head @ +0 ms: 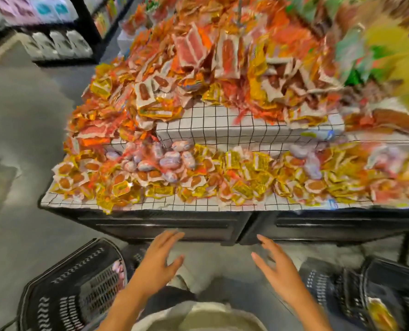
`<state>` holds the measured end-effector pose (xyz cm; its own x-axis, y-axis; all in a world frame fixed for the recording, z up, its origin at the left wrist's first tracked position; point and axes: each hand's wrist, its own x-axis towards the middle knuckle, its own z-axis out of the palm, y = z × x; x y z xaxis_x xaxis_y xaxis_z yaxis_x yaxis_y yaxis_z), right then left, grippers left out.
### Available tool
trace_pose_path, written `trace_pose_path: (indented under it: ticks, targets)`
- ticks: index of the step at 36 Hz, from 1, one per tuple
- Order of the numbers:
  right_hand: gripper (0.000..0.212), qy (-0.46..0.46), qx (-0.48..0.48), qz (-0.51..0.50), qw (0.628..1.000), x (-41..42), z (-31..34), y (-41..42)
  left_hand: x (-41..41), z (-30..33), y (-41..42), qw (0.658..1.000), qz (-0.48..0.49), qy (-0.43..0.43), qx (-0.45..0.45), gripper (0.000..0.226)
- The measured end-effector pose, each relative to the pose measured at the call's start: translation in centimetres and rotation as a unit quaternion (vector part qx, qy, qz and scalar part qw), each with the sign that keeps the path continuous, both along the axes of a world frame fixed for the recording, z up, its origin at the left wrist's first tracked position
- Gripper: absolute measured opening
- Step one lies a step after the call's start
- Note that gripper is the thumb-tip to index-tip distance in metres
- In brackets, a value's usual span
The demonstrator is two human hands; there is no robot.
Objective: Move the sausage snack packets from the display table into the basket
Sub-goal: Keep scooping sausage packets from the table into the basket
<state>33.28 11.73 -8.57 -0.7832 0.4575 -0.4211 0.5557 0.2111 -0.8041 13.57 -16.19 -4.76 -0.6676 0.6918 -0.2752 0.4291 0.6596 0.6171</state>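
The counter [198,206] fills most of the view, a black-fronted display with a white grid-patterned cover and a raised step of the same pattern in the middle. Sausage snack packets [241,182] lie heaped across it in orange, yellow and white wrappers, thick on the upper step and spread along the lower front edge; a cluster of pale, rounded sausage packs [167,161] sits among them left of centre. The right side of the pile is blurred.

On the floor at lower left stands a black plastic basket [62,290] with slotted walls, and a few pale packets show inside near its right rim. A 2nd black basket [375,290] stands at lower right, with a yellow packet [380,316] in it; this part is blurred too.

Both hands hover below the counter's front edge, between the 2 baskets, touching nothing. The left hand [160,256] has its grip apart, fingers straight and spread, thumb out to the side. The right hand [275,263] is likewise spread wide, fingers reaching up toward the counter front, holding nothing.
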Motion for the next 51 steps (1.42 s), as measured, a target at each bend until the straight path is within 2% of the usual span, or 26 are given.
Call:
trace_pose_path:
  ticks: [7,16,21,27,31,35,39,44,51]
  targets:
    - [0.055,0.000,0.040,-0.046,0.998,-1.1,0.7,3.2,-3.0,0.0,6.7,0.996,-0.083,0.013,0.006,0.054]
    - [0.058,0.002,0.016,-0.154,0.988,-3.5,3.0,6.3,-6.9,-0.9,17.0,0.982,-0.179,0.024,0.049,0.057]
    - [0.062,0.032,0.025,-0.157,0.987,-7.6,3.7,8.6,-8.9,-1.5,20.7,0.972,-0.220,0.076,0.025,0.056]
    - [0.065,0.036,0.080,-0.054,0.995,-14.3,4.2,13.0,-9.4,-2.0,21.2,0.969,-0.233,0.081,0.025,0.060]
    - [0.082,0.011,0.144,0.064,0.987,-18.7,3.6,16.8,-9.2,-2.6,21.0,0.974,-0.210,0.075,0.048,0.056]
    - [0.106,-0.061,0.217,0.184,0.957,-21.8,2.8,19.1,-8.0,-2.3,21.0,0.985,-0.149,0.025,0.086,0.056]
    - [0.126,-0.107,0.239,0.214,0.941,-23.3,1.3,19.8,-6.6,-1.9,22.2,0.991,-0.082,0.008,0.101,0.058]
    - [0.123,-0.105,0.273,0.204,0.934,-23.2,0.6,20.3,-5.3,-1.4,23.7,0.993,-0.011,-0.023,0.115,0.053]
    - [0.116,-0.121,0.271,0.210,0.932,-24.5,1.8,20.5,-4.7,-2.5,23.9,0.992,0.009,-0.003,0.127,0.054]
